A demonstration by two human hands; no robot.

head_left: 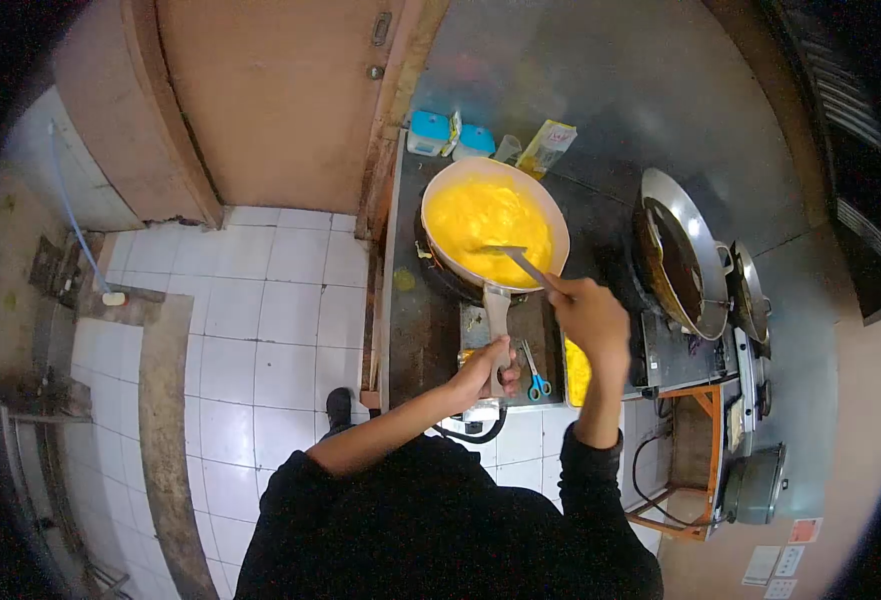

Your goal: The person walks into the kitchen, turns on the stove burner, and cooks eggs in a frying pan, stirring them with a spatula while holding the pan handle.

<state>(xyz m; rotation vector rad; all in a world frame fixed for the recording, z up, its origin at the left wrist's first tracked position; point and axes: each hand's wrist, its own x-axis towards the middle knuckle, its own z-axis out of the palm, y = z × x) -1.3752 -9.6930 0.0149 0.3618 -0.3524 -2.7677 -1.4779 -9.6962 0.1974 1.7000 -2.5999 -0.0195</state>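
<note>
In the head view, the person's left hand (488, 370) was closed around the pale handle (497, 315) of a pan (554, 218), and the palm side could not be made out. The pan stood at the front part of the dark counter (415, 350), hiding most of whatever supported it. Yellow mixture (475, 205) covered its floor.

The right hand (592, 325), slightly blurred, was wrapped around the handle of a spatula (530, 264); the grip end was lost inside the fist. The spatula's blade lay in the mixture near the pan's handle side, how deep I could not tell.

Scissors (537, 383) with blue grips lay between the 2 hands, near the counter's front edge. More yellow food (577, 375) showed just beside them, partly covered by the right forearm.

Behind the pan stood 2 blue-lidded containers (428, 132), a clear cup (507, 148) and an upright packet (547, 148), its print too small to read. To the right, a wok (675, 195) held something dark that I could not identify, and it partly hid another pan-like vessel (755, 285). Black lens borders cut off the room's edges.
</note>
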